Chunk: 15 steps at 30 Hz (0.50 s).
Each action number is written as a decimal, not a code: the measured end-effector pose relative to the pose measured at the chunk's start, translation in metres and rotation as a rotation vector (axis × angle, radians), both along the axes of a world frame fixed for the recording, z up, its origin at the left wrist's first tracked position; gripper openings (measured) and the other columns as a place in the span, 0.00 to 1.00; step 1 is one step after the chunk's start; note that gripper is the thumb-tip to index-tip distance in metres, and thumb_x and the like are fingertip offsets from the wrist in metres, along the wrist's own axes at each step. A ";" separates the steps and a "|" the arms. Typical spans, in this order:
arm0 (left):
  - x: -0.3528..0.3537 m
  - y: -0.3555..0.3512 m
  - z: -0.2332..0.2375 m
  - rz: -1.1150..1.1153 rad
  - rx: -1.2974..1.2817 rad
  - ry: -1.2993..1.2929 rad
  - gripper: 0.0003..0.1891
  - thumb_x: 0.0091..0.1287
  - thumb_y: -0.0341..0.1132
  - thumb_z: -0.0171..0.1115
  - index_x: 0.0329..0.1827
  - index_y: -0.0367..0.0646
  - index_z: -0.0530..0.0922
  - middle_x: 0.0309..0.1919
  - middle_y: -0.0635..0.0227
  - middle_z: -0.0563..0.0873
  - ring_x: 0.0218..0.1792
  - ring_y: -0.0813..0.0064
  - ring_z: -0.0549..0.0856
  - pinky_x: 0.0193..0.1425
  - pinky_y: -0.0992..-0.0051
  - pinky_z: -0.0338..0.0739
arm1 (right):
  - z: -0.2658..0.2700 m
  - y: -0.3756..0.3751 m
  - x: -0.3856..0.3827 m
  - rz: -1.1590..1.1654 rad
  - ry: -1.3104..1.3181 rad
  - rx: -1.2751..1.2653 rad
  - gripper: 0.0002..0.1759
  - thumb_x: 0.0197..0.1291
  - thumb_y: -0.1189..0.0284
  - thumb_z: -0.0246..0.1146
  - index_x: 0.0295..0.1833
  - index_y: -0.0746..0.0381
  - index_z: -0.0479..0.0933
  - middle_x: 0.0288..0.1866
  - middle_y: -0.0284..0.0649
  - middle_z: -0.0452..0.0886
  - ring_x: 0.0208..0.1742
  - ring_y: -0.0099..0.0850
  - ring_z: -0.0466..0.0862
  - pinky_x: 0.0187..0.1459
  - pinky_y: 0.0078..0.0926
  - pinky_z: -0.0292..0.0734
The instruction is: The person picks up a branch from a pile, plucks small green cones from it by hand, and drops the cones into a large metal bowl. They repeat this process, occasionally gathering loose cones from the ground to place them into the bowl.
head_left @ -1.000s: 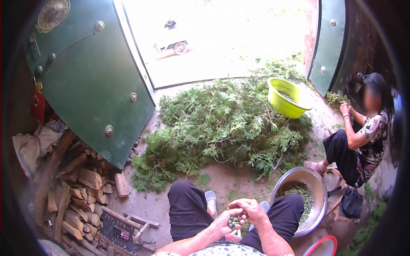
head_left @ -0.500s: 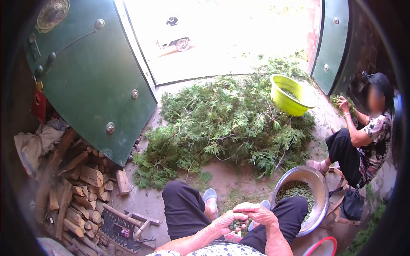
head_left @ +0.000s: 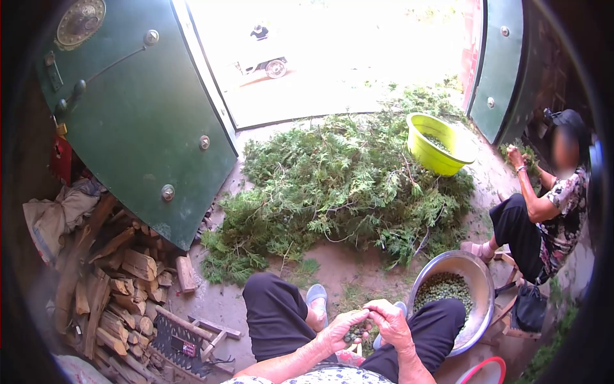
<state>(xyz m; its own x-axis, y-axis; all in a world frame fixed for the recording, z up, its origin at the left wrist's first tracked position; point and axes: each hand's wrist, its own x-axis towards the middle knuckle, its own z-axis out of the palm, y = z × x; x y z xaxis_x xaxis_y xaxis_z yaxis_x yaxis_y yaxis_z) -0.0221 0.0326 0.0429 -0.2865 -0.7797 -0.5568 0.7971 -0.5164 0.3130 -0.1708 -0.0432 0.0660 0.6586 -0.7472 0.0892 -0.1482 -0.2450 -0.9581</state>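
My left hand (head_left: pixel 337 329) is cupped between my knees and holds a small cluster of green seed cones (head_left: pixel 353 333). My right hand (head_left: pixel 393 322) sits against it, its fingertips pinching at the same cluster. To the right of my knee a steel bowl (head_left: pixel 474 275) holds many loose green cones (head_left: pixel 442 289). A big heap of green conifer branches (head_left: pixel 339 185) lies on the floor in front of me.
A lime-green tub (head_left: pixel 441 144) stands at the heap's far right. Another person (head_left: pixel 543 211) sits on the right with a sprig in a raised hand. Chopped firewood (head_left: pixel 118 281) is stacked at left below an open green door (head_left: pixel 137 109). A red rim (head_left: pixel 483 371) shows at the bottom.
My hands have stayed together at the cluster, shifting slightly. The view has tilted a little. The other person's raised hand has moved slightly.
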 end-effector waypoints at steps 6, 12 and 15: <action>0.005 0.004 -0.010 0.020 -0.005 0.000 0.08 0.68 0.38 0.58 0.42 0.44 0.75 0.28 0.68 0.81 0.25 0.75 0.82 0.22 0.79 0.73 | -0.002 0.007 0.000 -0.011 0.090 -0.114 0.10 0.59 0.77 0.61 0.47 0.67 0.77 0.39 0.47 0.81 0.40 0.39 0.82 0.42 0.29 0.75; 0.008 0.002 -0.008 0.039 -0.019 0.062 0.08 0.66 0.35 0.62 0.42 0.41 0.76 0.29 0.68 0.81 0.27 0.76 0.81 0.30 0.77 0.77 | 0.000 0.008 0.002 -0.051 0.064 -0.035 0.10 0.60 0.76 0.60 0.46 0.67 0.78 0.39 0.45 0.81 0.40 0.35 0.82 0.43 0.27 0.75; 0.009 0.004 -0.011 0.044 0.000 -0.025 0.07 0.67 0.35 0.59 0.41 0.42 0.76 0.28 0.69 0.81 0.26 0.76 0.81 0.23 0.79 0.72 | -0.002 0.010 0.005 -0.068 0.059 0.035 0.10 0.61 0.75 0.60 0.47 0.67 0.78 0.39 0.43 0.81 0.40 0.30 0.82 0.43 0.24 0.75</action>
<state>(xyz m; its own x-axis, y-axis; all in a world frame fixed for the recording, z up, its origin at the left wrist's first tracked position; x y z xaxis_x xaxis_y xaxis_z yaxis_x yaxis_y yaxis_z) -0.0135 0.0368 0.0315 -0.2381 -0.7911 -0.5634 0.8108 -0.4813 0.3331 -0.1660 -0.0334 0.0641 0.6098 -0.7922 0.0245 -0.2201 -0.1989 -0.9550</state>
